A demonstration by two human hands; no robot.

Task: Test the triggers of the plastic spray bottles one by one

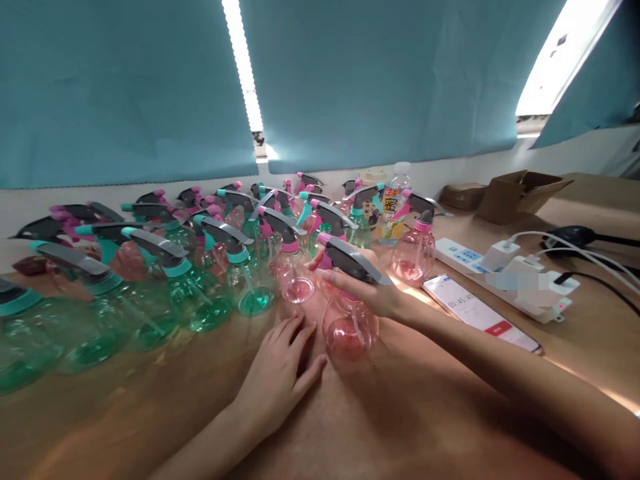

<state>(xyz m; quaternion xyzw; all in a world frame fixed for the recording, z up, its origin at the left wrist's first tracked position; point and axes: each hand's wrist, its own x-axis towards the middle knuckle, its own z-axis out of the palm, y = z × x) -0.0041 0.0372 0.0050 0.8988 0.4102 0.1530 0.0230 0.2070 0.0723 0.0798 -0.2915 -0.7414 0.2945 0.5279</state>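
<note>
A pink spray bottle (350, 331) with a grey and pink trigger head stands on the table in front of me. Around its neck, just under the spray head, my right hand (357, 287) is wrapped. My left hand (283, 363) lies on the tabletop to the left of that bottle, fingers apart and holding nothing. Just beyond my left fingertips is another pink spray bottle (296, 270). Green spray bottles (200, 300) stand in a row to the left, and a further pink one (414, 253) is behind my right hand.
More spray bottles crowd the back, beside a clear drink bottle (395, 207). On the right lie a phone (480, 313) showing a timer, a white power strip (463, 261) with plugs and cables, and an open cardboard box (515, 199). Blue-green curtains (390, 80) hang behind.
</note>
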